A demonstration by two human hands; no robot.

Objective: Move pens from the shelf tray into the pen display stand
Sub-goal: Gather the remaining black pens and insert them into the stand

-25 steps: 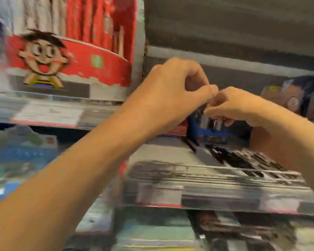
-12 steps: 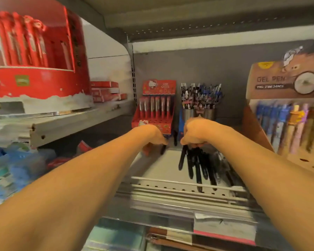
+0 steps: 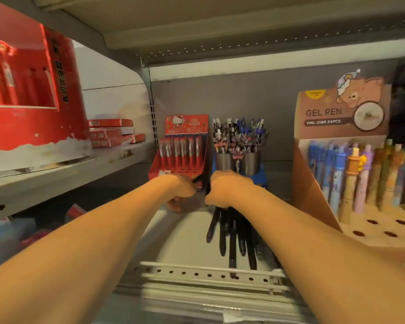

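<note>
Left hand [image 3: 181,188]: curled, seemingly pinching a dark pen | red display stand [image 3: 181,148]: just beyond | right hand [image 3: 229,189]: fisted over black pens [image 3: 234,237] in shelf tray [image 3: 208,272] | step: gathering | next: slot into stand holes.

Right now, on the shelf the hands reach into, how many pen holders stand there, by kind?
Cardboard display stands: 2, the red stand and the brown gel pen stand
Metal cups: 2, the left cup and the right cup
Total: 4
</note>
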